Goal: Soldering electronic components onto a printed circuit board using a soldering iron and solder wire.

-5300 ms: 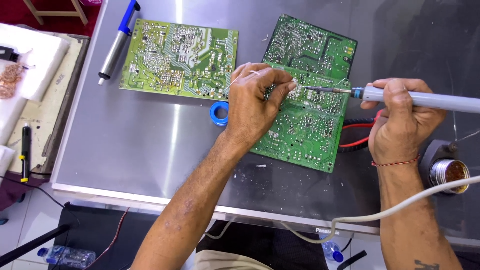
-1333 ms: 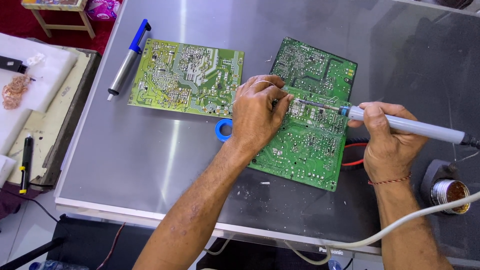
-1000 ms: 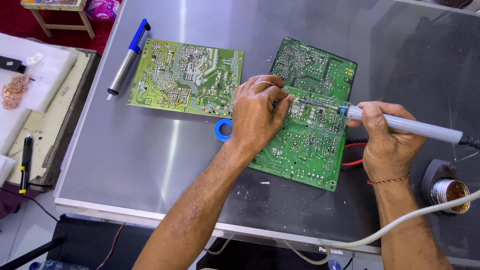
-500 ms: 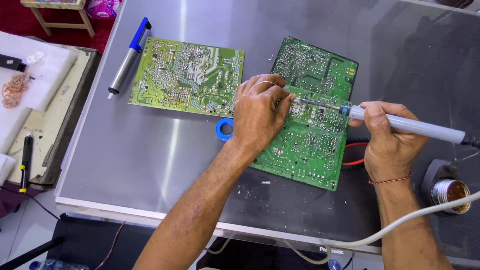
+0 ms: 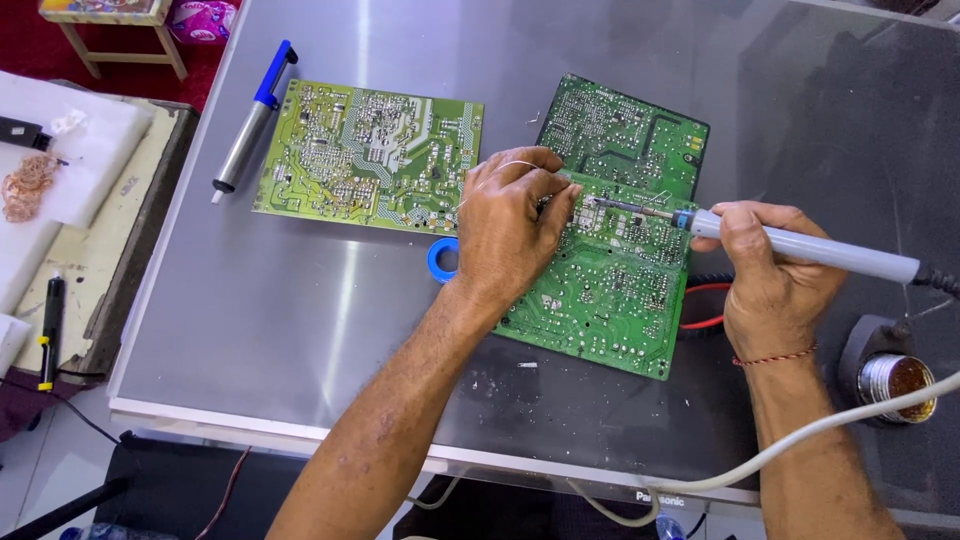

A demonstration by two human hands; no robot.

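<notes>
Right hand: closed in a pen grip around the soldering iron, tip laid low and pointing left onto the dark green circuit board, apparently for fine control at a joint. Left hand: fingers pinched shut on a thin solder wire, which loops over the knuckles; fingertips brought close to the iron tip, heel of hand resting on the board, likely to steady it. Board lying solder side up, tilted, on the metal table, red and black leads showing under its right edge. Blue solder spool just beside the left wrist. Lighter green board further left, apart. Blue-capped desoldering pump beyond it. Brass tip-cleaner pot near the right forearm, within easy reach.
</notes>
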